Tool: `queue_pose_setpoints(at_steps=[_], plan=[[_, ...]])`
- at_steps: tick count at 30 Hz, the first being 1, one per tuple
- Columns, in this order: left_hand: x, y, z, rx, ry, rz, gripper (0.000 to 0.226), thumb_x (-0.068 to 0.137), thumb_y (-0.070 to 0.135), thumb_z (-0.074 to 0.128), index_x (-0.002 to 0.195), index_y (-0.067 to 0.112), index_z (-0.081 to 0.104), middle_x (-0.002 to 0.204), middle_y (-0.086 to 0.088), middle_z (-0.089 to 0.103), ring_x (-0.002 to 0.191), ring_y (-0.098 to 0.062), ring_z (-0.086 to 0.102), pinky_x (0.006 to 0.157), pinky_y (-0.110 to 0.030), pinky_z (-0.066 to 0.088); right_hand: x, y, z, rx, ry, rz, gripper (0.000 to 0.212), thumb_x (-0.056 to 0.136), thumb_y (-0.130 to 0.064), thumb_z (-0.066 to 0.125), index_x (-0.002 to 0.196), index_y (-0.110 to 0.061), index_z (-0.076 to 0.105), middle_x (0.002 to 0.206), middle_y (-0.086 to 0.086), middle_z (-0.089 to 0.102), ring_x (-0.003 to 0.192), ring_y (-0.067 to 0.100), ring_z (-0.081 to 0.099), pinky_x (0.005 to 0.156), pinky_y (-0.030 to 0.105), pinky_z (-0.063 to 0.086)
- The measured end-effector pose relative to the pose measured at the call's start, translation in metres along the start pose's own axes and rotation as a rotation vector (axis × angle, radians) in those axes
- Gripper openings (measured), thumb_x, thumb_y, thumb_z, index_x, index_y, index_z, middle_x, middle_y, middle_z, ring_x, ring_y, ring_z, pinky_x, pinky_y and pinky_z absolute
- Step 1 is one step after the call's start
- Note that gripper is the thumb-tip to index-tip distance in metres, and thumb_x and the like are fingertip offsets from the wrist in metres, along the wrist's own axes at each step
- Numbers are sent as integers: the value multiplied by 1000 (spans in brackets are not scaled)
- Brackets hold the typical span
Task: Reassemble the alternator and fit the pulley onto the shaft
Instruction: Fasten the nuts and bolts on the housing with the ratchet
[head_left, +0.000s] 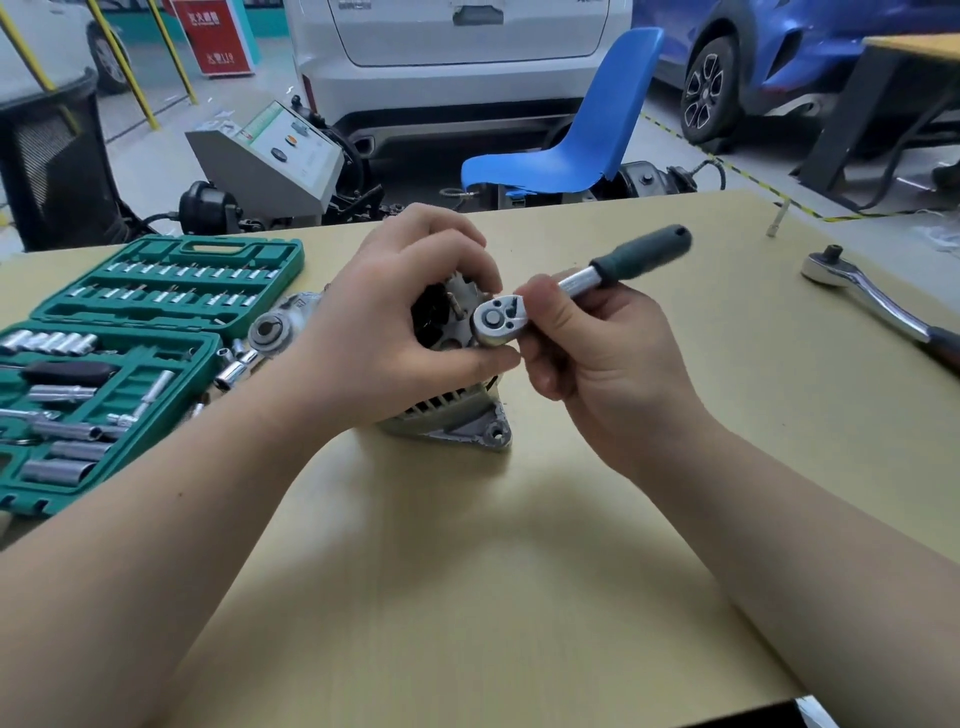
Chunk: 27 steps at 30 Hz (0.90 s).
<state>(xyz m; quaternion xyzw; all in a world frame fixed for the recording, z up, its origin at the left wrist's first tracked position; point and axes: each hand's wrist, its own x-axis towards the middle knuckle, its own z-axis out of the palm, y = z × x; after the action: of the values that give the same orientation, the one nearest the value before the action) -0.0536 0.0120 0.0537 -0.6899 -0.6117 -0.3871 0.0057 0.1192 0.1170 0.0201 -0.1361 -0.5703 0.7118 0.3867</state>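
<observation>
1. Alternator (457, 415): standing mid-table, just right of the socket case (130, 364).
2. Left hand (395, 317): wrapping its top, steadying.
3. Right hand (587, 348): gripping the ratchet (571, 283) by its neck.
4. Advice: be keeping the head square, housing braced.

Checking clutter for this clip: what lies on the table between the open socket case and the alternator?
Head view: loose sockets and a round metal part lie between the socket case and the alternator.
</observation>
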Motion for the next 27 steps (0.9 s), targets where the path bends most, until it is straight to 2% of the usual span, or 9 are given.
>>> queue_pose_setpoints(at_steps=[3, 6, 9, 13, 15, 18, 22, 25, 27], plan=[[0, -2, 1, 26, 43, 82, 42, 81, 31, 93, 113, 15, 71, 121, 1, 66, 118, -22, 59, 102, -43, 49, -6, 1, 6, -47, 13, -108, 22, 91, -23, 75, 70, -23, 68, 60, 16, 54, 44, 23, 43, 42, 26, 34], [-4, -3, 2, -23, 58, 65, 45, 78, 27, 94, 117, 22, 73, 120, -4, 64, 109, -11, 66, 97, -32, 54, -9, 1, 10, -58, 41, -132, 24, 90, -21, 75, 68, -26, 67, 58, 13, 57, 42, 23, 44, 42, 25, 34], [-5, -2, 1, -59, 52, 52, 47, 76, 25, 95, 117, 28, 72, 124, -7, 60, 91, -9, 71, 88, -20, 53, -11, 1, 11, -70, 45, -141, 22, 91, -23, 76, 71, -25, 67, 58, 13, 57, 43, 24, 44, 43, 24, 35], [-4, -4, 0, -29, 48, 65, 45, 76, 21, 98, 113, 28, 73, 119, -5, 61, 93, -6, 68, 88, -15, 50, -7, 1, 9, -67, -1, -122, 24, 95, -26, 71, 72, -23, 66, 58, 12, 55, 44, 23, 44, 43, 26, 36], [-4, -3, 1, -37, 48, 43, 44, 75, 20, 98, 112, 25, 74, 114, 1, 62, 95, -6, 68, 89, -18, 52, -1, -1, 10, -72, -15, -65, 29, 98, -35, 65, 74, -18, 66, 58, 10, 53, 47, 22, 42, 45, 26, 35], [-1, -4, 1, -33, 48, 31, 41, 74, 25, 93, 109, 21, 71, 103, 15, 67, 105, -11, 67, 89, -32, 55, 9, -4, 12, -112, 12, -6, 49, 99, -43, 58, 86, 4, 63, 58, 7, 48, 49, 18, 36, 46, 26, 31], [-3, -5, 2, -68, 12, -1, 47, 76, 26, 90, 113, 31, 62, 106, 5, 65, 99, -14, 69, 85, -35, 53, 12, -9, 17, -147, -31, -34, 32, 104, -37, 55, 83, -17, 70, 61, 5, 46, 50, 12, 35, 45, 20, 31], [-4, -4, 3, -70, 33, 22, 50, 78, 27, 90, 118, 27, 61, 104, 4, 66, 104, -17, 64, 89, -47, 55, 10, -10, 18, -137, -21, -27, 27, 103, -33, 59, 86, -13, 67, 65, 7, 45, 51, 11, 36, 45, 18, 31], [-5, -4, 1, -134, 44, 18, 52, 77, 29, 93, 118, 26, 61, 107, 4, 68, 108, -25, 66, 92, -52, 55, 6, -11, 19, -102, 15, -12, 28, 97, -35, 66, 79, -14, 65, 63, 8, 41, 51, 13, 33, 44, 20, 29]])
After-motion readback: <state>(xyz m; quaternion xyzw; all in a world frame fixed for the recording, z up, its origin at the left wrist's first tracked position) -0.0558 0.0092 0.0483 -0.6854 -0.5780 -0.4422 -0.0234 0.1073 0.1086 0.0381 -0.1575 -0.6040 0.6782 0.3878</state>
